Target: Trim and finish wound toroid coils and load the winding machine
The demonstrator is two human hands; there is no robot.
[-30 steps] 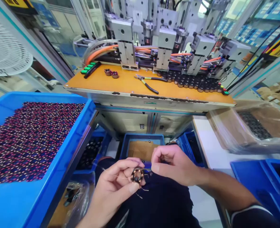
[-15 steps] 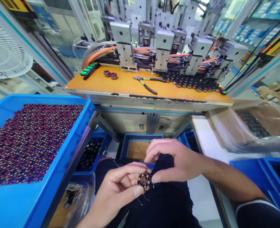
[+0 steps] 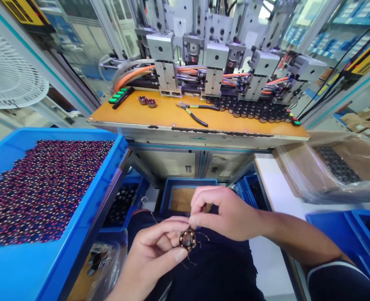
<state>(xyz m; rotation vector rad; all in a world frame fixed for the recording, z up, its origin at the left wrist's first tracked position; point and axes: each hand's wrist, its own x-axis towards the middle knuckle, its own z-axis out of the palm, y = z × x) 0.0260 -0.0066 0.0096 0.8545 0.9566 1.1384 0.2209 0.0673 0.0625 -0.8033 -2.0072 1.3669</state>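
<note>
Copper-wound stator [image 3: 183, 240] sits above the lap [image 3: 219, 267], rim clamped in the left hand [image 3: 150, 253], right hand [image 3: 221, 213] apparently pinching one wire lead [image 3: 189, 226]; judged light, rigid, best gripped by its rim, leads easily bent.

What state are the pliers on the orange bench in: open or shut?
Open; the pliers lie with their two handles spread apart.

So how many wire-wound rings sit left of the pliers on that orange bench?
2: the left ring and, close beside it, the right ring, nearer the pliers. None seem hidden.
</note>
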